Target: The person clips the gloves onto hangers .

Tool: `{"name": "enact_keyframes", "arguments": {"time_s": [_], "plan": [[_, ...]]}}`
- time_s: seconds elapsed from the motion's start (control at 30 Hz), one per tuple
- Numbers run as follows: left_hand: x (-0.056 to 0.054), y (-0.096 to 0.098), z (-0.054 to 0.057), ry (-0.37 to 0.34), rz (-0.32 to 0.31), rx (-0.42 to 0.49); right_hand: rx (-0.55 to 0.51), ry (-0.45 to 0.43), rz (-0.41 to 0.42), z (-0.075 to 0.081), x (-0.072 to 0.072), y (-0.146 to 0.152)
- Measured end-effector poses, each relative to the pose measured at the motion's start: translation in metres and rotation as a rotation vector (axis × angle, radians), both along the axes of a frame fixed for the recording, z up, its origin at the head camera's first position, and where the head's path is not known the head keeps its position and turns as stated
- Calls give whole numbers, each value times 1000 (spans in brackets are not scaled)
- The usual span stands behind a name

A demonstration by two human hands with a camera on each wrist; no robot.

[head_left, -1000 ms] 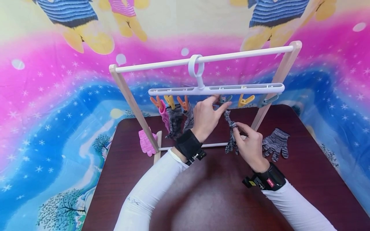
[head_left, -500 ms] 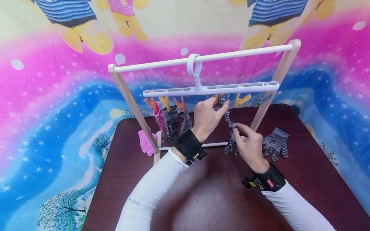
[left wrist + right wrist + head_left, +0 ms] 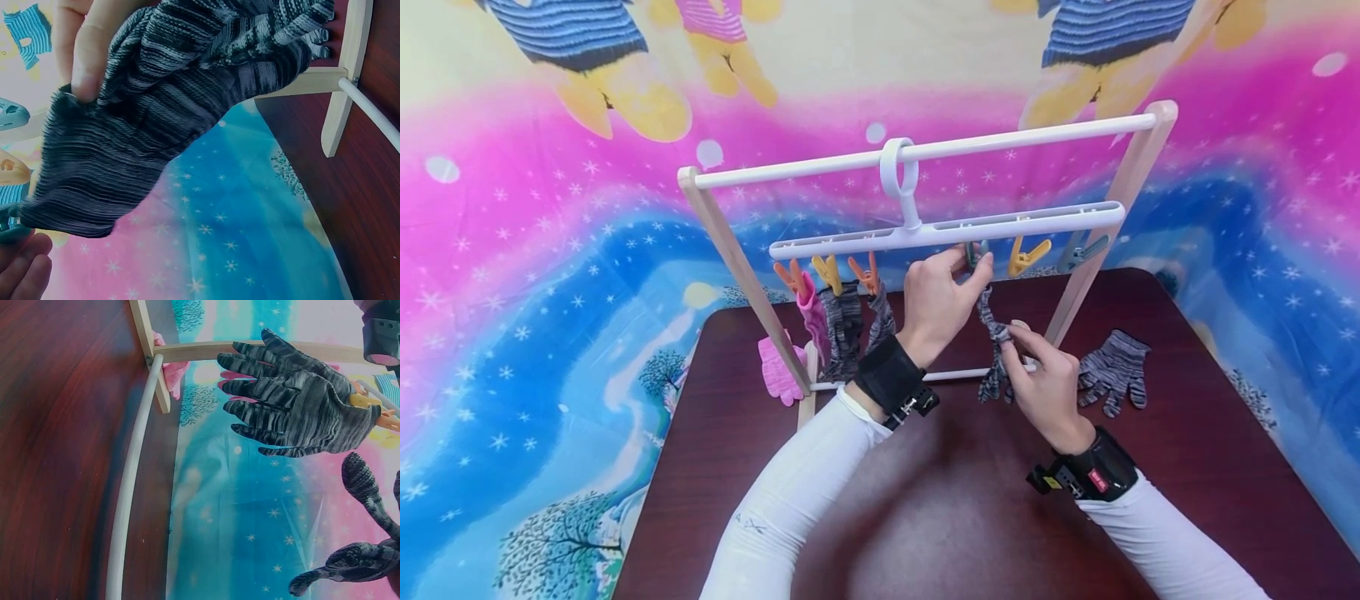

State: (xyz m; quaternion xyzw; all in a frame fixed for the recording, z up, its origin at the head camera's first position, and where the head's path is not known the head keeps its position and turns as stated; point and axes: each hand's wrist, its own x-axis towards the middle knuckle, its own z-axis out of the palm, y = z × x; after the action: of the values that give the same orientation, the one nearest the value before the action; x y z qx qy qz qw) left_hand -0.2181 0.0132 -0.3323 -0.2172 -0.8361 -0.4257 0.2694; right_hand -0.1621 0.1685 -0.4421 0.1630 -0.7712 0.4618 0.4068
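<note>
My left hand [image 3: 942, 296] pinches a green clothespin [image 3: 976, 252] under the white hanger [image 3: 1022, 221]. Below it, the thumb and fingers of my right hand [image 3: 1047, 379] grip a black-and-grey knit glove [image 3: 996, 367], whose fingers dangle. In the left wrist view the glove's cuff [image 3: 94, 181] spreads wide, one corner at the green clothespin [image 3: 12, 222], with fingertips pressing on the cuff's other side. Three clothespins at the hanger's left hold a pink glove [image 3: 812, 312] and two black-and-grey gloves [image 3: 844, 329]. Gloves hanging there show palm-wide in the right wrist view.
The hanger hooks over the top bar [image 3: 1030, 137] of a wooden stand. At right hang a yellow clothespin [image 3: 1028, 257] and a grey-green clothespin [image 3: 1084, 252]. On the dark table [image 3: 955, 517] lie a grey glove [image 3: 1116, 371] at right and a pink glove [image 3: 778, 369] at left.
The hanger has shifted left and tilted, its left end lower and right end higher; the left clothespins and gloves moved along. Both hands stay nearly in place, still holding the clothespin and the glove.
</note>
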Motion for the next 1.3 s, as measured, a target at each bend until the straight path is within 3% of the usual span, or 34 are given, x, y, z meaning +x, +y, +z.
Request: {"name": "enact_keyframes", "arguments": {"time_s": [0.3,0.9,1.1,1.3], "plan": [[0,1,0,1,15,17,-76,110,43,7,0,-4],[-2,2,-1,2,23,16,-98,133,23,8,-4,-6],[-2,1,-2,-7,27,34,-163,166,50,7,-2,-7],[0,1,-3,-10,18,55,-161,173,84,9,-4,-11]]}}
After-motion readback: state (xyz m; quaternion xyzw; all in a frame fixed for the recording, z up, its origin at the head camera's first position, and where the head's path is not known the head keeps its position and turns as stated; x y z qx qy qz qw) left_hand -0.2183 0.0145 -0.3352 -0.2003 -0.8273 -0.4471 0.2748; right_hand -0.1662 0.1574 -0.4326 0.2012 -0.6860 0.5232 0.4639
